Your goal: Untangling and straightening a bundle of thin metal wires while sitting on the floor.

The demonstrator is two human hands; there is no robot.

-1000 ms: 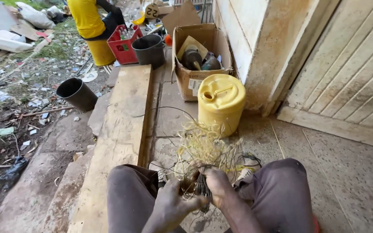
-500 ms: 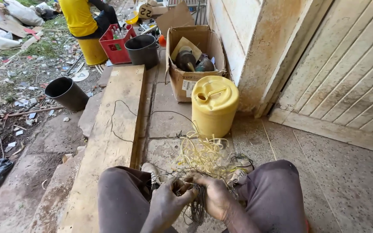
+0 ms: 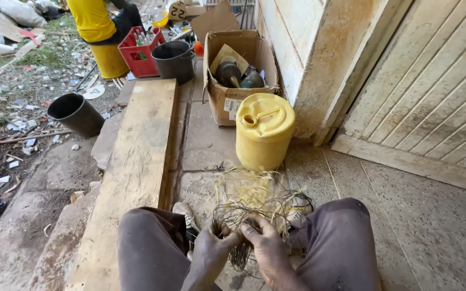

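Two hands meet low in the view, between the knees of the seated person. Going from the left, a black bucket (image 3: 75, 113) lies tipped on the littered ground, and beside it a long wooden plank (image 3: 136, 161) runs along the concrete floor (image 3: 432, 215). Farther back another person in a yellow top sits on a yellow drum, next to a red crate (image 3: 142, 54) of bottles and a second black bucket (image 3: 173, 60). The left hand (image 3: 211, 250) is curled nearly closed, its fingers pinching a tangle of thin dark wire (image 3: 239, 237) mixed with pale straw-like strands. The right hand (image 3: 262, 242) is touching the left, its fingers bent over the same tangle and gripping it from the other side. This bundle looks loose and messy: dark loops stick out above and hang below the hands, and yellowish fibres spread over the floor towards a yellow jerrycan (image 3: 264, 130) that stands upright just beyond. Behind the jerrycan an open cardboard box (image 3: 233, 99) holds dark rounded objects. To the right stand a worn wall corner and a pale slatted door (image 3: 432, 91).
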